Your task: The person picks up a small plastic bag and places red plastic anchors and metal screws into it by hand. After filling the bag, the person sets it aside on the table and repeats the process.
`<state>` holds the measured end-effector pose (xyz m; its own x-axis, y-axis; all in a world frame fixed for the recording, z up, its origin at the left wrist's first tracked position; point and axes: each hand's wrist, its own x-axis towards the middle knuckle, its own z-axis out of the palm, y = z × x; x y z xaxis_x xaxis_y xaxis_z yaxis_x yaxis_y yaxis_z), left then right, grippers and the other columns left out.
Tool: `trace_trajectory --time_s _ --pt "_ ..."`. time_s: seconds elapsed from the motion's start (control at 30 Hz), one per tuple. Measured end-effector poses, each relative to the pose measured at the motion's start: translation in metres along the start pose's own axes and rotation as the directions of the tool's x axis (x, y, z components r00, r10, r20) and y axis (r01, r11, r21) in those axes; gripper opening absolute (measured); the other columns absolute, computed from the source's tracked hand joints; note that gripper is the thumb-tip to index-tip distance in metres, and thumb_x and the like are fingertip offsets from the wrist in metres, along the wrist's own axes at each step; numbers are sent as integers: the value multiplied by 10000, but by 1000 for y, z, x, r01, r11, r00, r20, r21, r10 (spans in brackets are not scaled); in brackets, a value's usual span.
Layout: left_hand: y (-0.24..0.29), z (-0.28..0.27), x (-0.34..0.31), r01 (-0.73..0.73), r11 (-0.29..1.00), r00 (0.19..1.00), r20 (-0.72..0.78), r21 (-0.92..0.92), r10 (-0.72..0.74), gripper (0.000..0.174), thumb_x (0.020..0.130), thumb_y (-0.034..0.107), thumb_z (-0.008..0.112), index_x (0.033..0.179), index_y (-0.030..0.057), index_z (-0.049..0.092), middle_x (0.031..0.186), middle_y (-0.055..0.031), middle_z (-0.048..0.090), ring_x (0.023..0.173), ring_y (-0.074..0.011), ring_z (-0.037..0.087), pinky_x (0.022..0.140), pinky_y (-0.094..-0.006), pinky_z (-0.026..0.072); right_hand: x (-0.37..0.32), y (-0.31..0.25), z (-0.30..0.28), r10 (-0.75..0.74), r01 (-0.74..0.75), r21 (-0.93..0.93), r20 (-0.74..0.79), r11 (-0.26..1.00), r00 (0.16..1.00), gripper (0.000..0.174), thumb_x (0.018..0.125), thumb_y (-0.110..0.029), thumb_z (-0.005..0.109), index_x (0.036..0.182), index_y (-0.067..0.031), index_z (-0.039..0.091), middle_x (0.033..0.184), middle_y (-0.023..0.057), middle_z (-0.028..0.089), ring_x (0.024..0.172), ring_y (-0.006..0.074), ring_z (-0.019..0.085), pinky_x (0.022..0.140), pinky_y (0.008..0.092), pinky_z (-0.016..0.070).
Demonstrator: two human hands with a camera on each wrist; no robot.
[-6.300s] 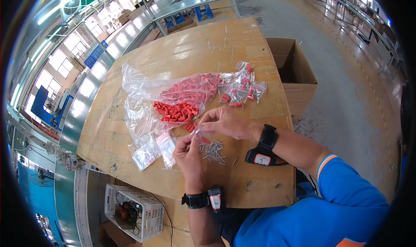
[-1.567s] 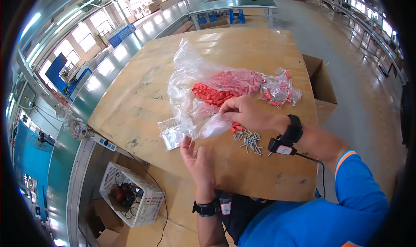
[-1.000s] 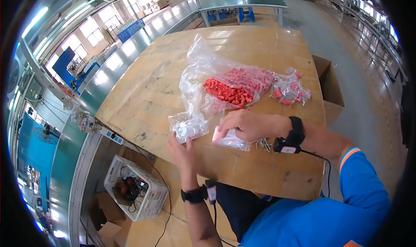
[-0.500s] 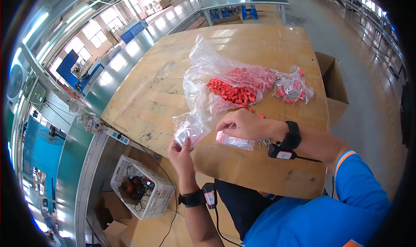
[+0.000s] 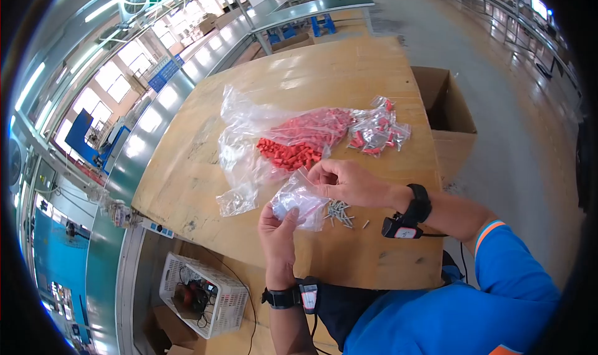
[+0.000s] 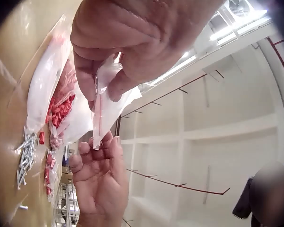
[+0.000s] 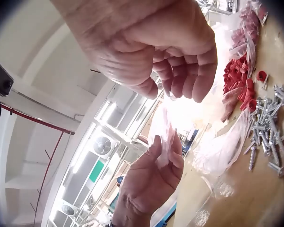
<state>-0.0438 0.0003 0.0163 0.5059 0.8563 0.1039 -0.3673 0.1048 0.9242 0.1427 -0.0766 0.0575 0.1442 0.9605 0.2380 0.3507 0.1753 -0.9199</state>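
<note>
My left hand (image 5: 278,235) pinches a small clear zip bag (image 5: 293,196) between thumb and fingers, held up over the front part of the table. The left wrist view shows the bag's red seal line (image 6: 100,113) running along it. My right hand (image 5: 352,184) has its thumb and fingertips at the bag's other edge, pinching it. Beneath the hands, more clear bags (image 7: 225,146) lie on the table. Beside them is a loose heap of silver screws (image 5: 339,213). Short red plastic pieces (image 5: 289,156) spill from the mouth of a large clear bag (image 5: 240,137).
Several small filled bags (image 5: 381,131) with red pieces lie at the right of the wooden table (image 5: 187,162). A cardboard box (image 5: 451,127) stands past the table's right edge. Below the left front edge sits a white plastic crate (image 5: 233,305) with cables.
My left hand reached to the bags at the left, took hold of a zip bag and brought it right. My right hand let its bag down on the table and now pinches the left hand's bag.
</note>
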Motion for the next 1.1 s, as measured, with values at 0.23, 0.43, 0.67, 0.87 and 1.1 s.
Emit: trace_trajectory --time_s 0.23,0.43,0.67,0.87,1.1 --pt "-14 20 5 -5 999 997 75 43 2 294 833 -37 589 1111 31 527 991 -70 625 856 -148 621 689 -271 540 -12 22 -22 46 -38 125 -63 991 997 233 794 -165 659 948 7 626 749 51 631 673 78 539 604 263 445" --pt "-17 30 5 41 999 999 29 6 -41 295 834 4 617 1118 21 535 1020 -83 624 867 -154 622 731 -285 529 -20 17 -28 -39 48 55 -153 997 987 169 785 -141 661 832 21 646 720 55 657 638 64 553 584 248 448" --pt "-17 36 3 14 998 1000 -19 59 -13 224 811 14 655 1027 -5 597 947 -65 650 809 -115 614 730 -259 503 -23 21 -27 -35 73 225 -165 972 986 195 798 -115 664 922 30 625 781 41 647 685 62 553 620 231 458" --pt "-17 35 1 1 999 999 -40 39 1 208 814 15 651 1016 -4 605 942 -62 652 803 -111 613 724 -253 496 -26 22 -24 -59 90 175 -175 980 983 226 809 -89 649 997 32 616 824 40 649 726 59 563 647 224 466" --pt "-16 40 -5 16 999 1000 -14 29 -16 202 826 32 644 1020 -3 605 943 -60 649 805 -110 609 727 -250 493 -29 19 -20 17 3 177 -113 984 993 145 792 -128 675 839 9 668 687 26 648 648 46 552 604 222 454"
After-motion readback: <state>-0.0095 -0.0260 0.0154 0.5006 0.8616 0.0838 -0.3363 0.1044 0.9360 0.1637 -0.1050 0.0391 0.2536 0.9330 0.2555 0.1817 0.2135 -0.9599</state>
